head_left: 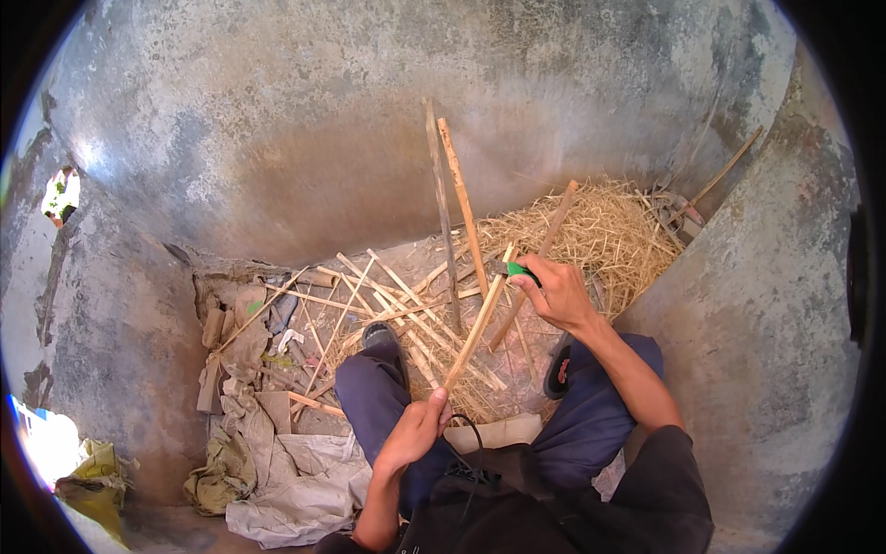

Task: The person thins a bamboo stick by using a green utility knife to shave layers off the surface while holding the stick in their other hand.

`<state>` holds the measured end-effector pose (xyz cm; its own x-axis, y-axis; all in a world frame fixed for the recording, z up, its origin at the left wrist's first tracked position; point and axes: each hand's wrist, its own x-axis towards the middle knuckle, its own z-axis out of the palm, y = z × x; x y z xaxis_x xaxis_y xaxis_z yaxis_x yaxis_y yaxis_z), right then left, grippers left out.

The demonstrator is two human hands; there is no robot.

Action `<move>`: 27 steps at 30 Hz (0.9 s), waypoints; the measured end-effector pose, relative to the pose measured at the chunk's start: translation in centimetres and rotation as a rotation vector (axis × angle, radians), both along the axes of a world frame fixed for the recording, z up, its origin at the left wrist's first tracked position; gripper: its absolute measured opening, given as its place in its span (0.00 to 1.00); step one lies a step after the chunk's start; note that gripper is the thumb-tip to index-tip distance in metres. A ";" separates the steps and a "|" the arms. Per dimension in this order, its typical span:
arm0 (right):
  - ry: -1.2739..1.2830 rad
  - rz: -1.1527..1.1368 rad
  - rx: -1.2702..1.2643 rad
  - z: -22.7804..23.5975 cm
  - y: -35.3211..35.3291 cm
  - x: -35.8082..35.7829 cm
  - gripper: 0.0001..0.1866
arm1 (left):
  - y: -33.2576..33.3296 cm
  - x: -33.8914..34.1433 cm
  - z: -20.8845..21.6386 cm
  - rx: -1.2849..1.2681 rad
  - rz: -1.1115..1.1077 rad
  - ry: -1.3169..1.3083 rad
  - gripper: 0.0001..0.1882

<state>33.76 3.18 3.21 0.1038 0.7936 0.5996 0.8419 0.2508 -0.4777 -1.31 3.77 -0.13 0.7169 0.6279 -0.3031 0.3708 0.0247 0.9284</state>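
My left hand [417,432] is closed around the near end of a pale wooden strip [476,337], which slants up and away to the right between my knees. Near the strip's far end, my right hand [561,294] grips a small bright green object [522,272]. The green object rests against the strip; its working part is hidden by the fingers, so its exact kind cannot be made out. The strip looks freshly cut and yellowish, and its far tip shows just beyond the green object.
Many thin wooden strips [406,300] lie crossed on the floor ahead. Two sticks [461,198] lean on the concrete wall [305,138]. Curly shavings [609,235] are heaped at the right. Cloth sacks [300,480] and wood blocks [211,369] lie left of my legs.
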 end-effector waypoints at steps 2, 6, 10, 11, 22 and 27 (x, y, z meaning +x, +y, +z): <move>0.007 0.007 0.012 -0.1 0.1 0.1 0.17 | -0.2 0.1 0.1 0.023 0.019 0.015 0.35; 0.002 0.006 0.059 -0.3 0.4 0.3 0.15 | -0.8 0.3 0.8 0.025 0.021 0.048 0.35; -0.038 -0.014 0.156 -0.6 0.5 0.2 0.14 | -0.9 0.2 1.0 -0.010 0.017 0.030 0.35; -0.053 -0.028 0.144 -0.6 0.5 0.4 0.14 | -0.9 0.2 1.0 -0.017 0.016 0.025 0.35; -0.126 -0.107 0.126 -0.2 1.7 1.1 0.14 | -0.3 0.0 0.3 -0.037 0.045 0.027 0.35; -0.100 -0.156 0.131 -0.3 2.1 0.3 0.13 | -0.8 0.5 0.9 0.188 0.114 0.103 0.35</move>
